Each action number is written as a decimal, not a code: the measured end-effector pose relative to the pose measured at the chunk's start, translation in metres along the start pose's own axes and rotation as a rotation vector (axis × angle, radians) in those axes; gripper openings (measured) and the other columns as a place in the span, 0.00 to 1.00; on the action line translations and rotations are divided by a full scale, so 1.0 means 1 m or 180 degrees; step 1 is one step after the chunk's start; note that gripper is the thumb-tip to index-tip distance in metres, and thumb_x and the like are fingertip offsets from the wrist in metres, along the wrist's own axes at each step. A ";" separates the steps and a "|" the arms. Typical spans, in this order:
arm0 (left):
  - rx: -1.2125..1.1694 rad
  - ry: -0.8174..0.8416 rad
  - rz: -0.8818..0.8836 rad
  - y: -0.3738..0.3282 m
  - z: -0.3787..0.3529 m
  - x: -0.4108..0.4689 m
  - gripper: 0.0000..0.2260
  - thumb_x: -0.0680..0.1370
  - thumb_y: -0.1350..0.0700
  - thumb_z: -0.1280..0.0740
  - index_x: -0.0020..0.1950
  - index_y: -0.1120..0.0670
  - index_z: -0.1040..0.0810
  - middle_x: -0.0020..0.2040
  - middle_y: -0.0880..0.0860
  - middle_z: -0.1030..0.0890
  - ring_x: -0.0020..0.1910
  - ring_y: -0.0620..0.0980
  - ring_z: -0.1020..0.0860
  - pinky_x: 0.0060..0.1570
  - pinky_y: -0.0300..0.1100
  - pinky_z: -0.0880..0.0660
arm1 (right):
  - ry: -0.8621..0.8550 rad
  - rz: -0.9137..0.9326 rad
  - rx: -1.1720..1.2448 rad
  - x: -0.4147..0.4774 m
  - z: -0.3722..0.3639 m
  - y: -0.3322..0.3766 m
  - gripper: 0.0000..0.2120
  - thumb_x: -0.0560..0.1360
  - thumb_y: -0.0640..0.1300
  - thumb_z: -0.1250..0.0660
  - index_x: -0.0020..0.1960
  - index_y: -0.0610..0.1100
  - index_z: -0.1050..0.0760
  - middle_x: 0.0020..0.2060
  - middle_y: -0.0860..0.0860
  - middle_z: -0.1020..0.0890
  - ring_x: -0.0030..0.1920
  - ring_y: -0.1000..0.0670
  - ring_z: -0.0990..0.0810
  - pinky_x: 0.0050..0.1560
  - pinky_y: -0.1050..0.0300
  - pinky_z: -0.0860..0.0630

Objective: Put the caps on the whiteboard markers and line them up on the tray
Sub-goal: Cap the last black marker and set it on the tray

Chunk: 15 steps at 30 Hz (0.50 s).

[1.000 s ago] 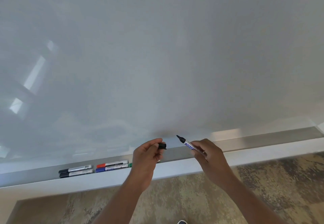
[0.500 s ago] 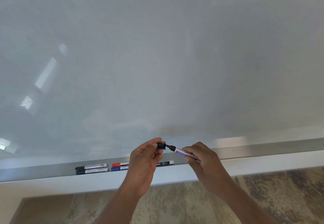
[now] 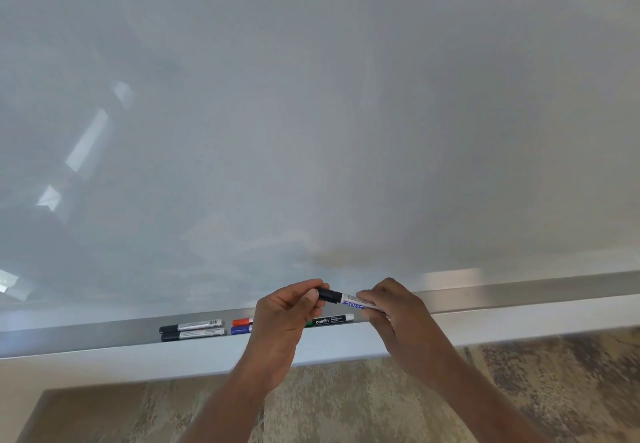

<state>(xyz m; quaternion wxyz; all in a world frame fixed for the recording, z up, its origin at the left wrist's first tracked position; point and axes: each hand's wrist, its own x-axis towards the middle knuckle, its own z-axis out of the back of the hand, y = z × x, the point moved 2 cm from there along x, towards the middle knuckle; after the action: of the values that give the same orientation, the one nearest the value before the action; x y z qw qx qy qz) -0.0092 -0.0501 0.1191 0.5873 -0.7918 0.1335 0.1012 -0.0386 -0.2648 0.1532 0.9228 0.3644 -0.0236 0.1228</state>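
Observation:
My right hand (image 3: 398, 318) grips the white barrel of a black marker (image 3: 353, 302) held level just above the metal tray (image 3: 519, 292). My left hand (image 3: 287, 314) pinches the marker's black cap (image 3: 329, 294), which sits over the tip. On the tray lie two capped black markers (image 3: 192, 330) side by side. To their right are a red marker (image 3: 242, 321) and a blue marker (image 3: 241, 330), partly hidden by my left hand. A green marker (image 3: 330, 320) lies behind my hands.
The whiteboard (image 3: 311, 113) fills most of the view, blank with window reflections at left. The tray's white front ledge (image 3: 104, 352) runs the full width. Patterned brown carpet (image 3: 346, 408) lies below.
The cap and marker tip were apart a second ago. My hands came together and the cap now sits over the tip. The view shifted slightly.

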 end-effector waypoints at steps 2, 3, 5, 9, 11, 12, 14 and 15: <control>-0.0273 -0.0040 0.0177 0.000 0.005 -0.001 0.09 0.75 0.59 0.27 0.54 0.55 0.10 0.52 0.58 0.10 0.46 0.52 0.14 0.50 0.41 0.17 | 0.0018 -0.0022 -0.0007 0.002 -0.003 0.002 0.11 0.81 0.42 0.35 0.61 0.49 0.21 0.47 0.57 0.26 0.44 0.56 0.24 0.43 0.65 0.29; -0.0396 -0.0034 0.0251 -0.001 0.008 -0.001 0.10 0.73 0.59 0.26 0.53 0.57 0.10 0.50 0.59 0.10 0.45 0.52 0.14 0.48 0.41 0.16 | 0.0034 -0.0029 -0.0017 0.003 -0.004 0.004 0.11 0.81 0.42 0.34 0.61 0.49 0.21 0.48 0.56 0.26 0.44 0.57 0.24 0.43 0.66 0.29; -0.0490 0.0009 0.0323 -0.002 0.014 -0.001 0.12 0.72 0.60 0.25 0.53 0.59 0.11 0.48 0.60 0.11 0.42 0.52 0.14 0.46 0.40 0.16 | 0.0069 -0.0036 -0.0024 0.004 -0.008 0.006 0.11 0.81 0.42 0.34 0.61 0.49 0.21 0.48 0.57 0.26 0.44 0.56 0.24 0.43 0.67 0.30; -0.0364 0.0016 0.0330 -0.002 0.025 -0.001 0.11 0.71 0.61 0.25 0.51 0.60 0.10 0.48 0.63 0.11 0.42 0.54 0.15 0.45 0.41 0.16 | 0.0100 -0.0016 -0.0060 0.006 -0.013 0.011 0.11 0.81 0.40 0.34 0.61 0.49 0.20 0.47 0.57 0.25 0.43 0.57 0.24 0.41 0.69 0.31; -0.0317 -0.0042 0.0289 -0.002 0.028 -0.001 0.10 0.70 0.61 0.25 0.50 0.60 0.10 0.47 0.63 0.12 0.41 0.55 0.15 0.44 0.41 0.16 | 0.0050 0.0012 -0.0071 0.010 -0.016 0.014 0.11 0.80 0.37 0.33 0.60 0.47 0.19 0.46 0.55 0.25 0.42 0.58 0.24 0.41 0.70 0.32; -0.0309 -0.0076 0.0270 -0.001 0.029 0.000 0.10 0.70 0.61 0.25 0.50 0.60 0.10 0.46 0.63 0.12 0.41 0.55 0.15 0.44 0.41 0.16 | 0.0021 0.0034 -0.0082 0.012 -0.018 0.015 0.12 0.79 0.36 0.33 0.59 0.46 0.19 0.46 0.55 0.24 0.41 0.58 0.25 0.41 0.71 0.32; -0.0256 -0.0131 0.0242 -0.001 0.033 0.001 0.09 0.71 0.62 0.25 0.50 0.61 0.10 0.45 0.64 0.13 0.40 0.56 0.16 0.43 0.41 0.16 | 0.0008 0.0079 -0.0121 0.017 -0.022 0.018 0.13 0.79 0.34 0.33 0.59 0.45 0.19 0.46 0.54 0.24 0.41 0.59 0.25 0.42 0.72 0.32; -0.0225 -0.0148 0.0235 -0.001 0.034 0.002 0.08 0.72 0.63 0.25 0.50 0.62 0.11 0.45 0.64 0.13 0.40 0.56 0.16 0.43 0.42 0.16 | 0.0014 0.0083 -0.0134 0.019 -0.025 0.019 0.13 0.79 0.33 0.33 0.59 0.45 0.19 0.47 0.54 0.23 0.41 0.60 0.25 0.43 0.73 0.32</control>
<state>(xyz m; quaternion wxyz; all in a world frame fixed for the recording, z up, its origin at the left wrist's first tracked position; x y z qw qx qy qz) -0.0074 -0.0171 0.1095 0.5579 -0.8040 0.1453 0.1459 -0.0260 -0.2306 0.1506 0.9286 0.3443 -0.0290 0.1351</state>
